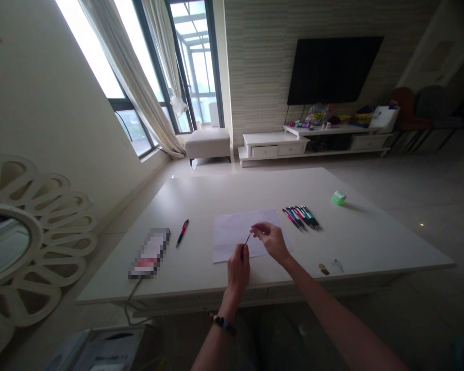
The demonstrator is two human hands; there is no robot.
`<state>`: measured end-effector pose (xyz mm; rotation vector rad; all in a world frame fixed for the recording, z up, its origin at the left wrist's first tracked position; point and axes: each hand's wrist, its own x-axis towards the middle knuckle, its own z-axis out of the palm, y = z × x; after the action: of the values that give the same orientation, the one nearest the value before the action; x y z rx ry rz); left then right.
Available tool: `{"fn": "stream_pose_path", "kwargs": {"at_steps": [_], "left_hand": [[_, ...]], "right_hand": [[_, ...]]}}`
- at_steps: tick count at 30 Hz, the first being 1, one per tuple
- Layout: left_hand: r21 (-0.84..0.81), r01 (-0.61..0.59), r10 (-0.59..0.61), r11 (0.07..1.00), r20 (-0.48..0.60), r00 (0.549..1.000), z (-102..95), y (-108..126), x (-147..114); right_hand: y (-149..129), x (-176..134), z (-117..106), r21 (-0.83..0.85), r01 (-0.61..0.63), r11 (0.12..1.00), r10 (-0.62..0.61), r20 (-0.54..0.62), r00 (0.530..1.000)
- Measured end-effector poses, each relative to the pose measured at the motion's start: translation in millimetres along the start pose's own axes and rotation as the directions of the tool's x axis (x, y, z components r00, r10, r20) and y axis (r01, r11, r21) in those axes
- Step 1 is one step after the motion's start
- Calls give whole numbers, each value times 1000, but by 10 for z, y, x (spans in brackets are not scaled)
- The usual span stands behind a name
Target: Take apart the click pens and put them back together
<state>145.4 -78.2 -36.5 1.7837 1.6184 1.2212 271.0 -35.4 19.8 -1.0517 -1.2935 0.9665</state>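
Closed in a fist-like grip, my left hand (pixel 238 268) holds a thin dark pen-like rod (pixel 248 238) that slants up to the right. My right hand (pixel 271 240) pinches at the rod's upper end. Whether it is a whole pen or a refill is too small to tell. Both hands are over a sheet of white paper (pixel 228 232) on the white table (pixel 201 196). A row of several pens (pixel 302 217) lies just right of the paper. One red and black pen (pixel 182 233) lies apart on the left.
A phone-like device (pixel 150 255), blurred out, lies at the left with a cable over the table edge. A small green and white box (pixel 338 198) stands at the back right. A small yellow and dark item (pixel 324 269) lies near the front edge.
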Motion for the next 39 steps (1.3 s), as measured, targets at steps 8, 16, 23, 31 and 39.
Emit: {"fn": "stream_pose_path", "kwargs": {"at_steps": [8, 16, 23, 31, 39], "left_hand": [[11, -2, 2, 1000, -13, 1000, 3, 9, 1], [-27, 7, -8, 1000, -30, 1000, 10, 3, 1], [4, 16, -16, 1000, -55, 998, 22, -15, -6], [8, 8, -7, 1000, -60, 998, 16, -19, -8], [13, 0, 1, 1000, -29, 1000, 17, -8, -1]], "right_hand": [[32, -44, 30, -83, -4, 997, 12, 95, 995], [114, -15, -8, -194, -13, 981, 45, 160, 986], [438, 171, -372, -803, -203, 560, 196, -109, 974], [394, 199, -317, -583, -238, 777, 273, -30, 962], [-115, 1, -116, 72, -35, 997, 34, 12, 999]]}}
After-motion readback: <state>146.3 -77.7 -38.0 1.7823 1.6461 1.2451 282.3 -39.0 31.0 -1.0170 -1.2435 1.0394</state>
